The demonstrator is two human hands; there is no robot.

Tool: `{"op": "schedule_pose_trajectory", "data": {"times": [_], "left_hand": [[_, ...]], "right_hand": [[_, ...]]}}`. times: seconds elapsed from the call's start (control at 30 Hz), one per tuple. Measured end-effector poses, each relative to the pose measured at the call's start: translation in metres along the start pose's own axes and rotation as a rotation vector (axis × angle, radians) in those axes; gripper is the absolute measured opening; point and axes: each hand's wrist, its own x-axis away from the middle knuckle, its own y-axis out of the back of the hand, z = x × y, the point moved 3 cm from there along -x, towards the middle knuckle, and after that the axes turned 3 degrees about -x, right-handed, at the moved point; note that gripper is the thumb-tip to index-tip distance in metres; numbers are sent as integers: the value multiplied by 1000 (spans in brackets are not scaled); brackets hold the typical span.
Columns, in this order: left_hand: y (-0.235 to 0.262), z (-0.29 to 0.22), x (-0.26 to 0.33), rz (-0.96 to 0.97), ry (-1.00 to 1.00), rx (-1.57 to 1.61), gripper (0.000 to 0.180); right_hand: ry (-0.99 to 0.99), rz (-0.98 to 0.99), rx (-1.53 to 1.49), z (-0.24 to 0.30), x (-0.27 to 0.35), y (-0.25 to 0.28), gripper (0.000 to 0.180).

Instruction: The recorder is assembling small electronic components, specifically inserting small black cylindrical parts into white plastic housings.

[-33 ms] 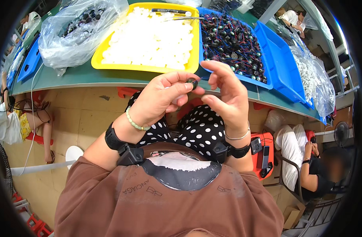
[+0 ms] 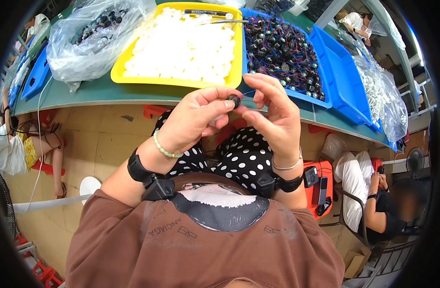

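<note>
Small black round part [image 2: 235, 101], fingertip-pinched

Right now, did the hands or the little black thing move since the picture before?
Nothing visibly changed. The left hand and right hand pinch the small black part between their fingertips just as before, and the yellow tray and blue bin sit where they were.

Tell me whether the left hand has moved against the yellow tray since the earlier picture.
No. The left hand sits just below the yellow tray rim as before, pinching the small black part.
</note>
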Motion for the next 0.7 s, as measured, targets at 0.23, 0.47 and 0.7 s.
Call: {"op": "schedule_pose_trajectory", "data": {"times": [0.23,0.47,0.7], "left_hand": [[-1,10,-2,-5,-8,-10,22],[-12,-2,2,121,54,-29,29],[-6,-20,4,-9,-57,-167,25]], "right_hand": [[65,40,64,-3,1,-7,14],[-145,-97,-355,-7,11,-3,13],[-364,-155,-213,1,15,-5,13]]}}
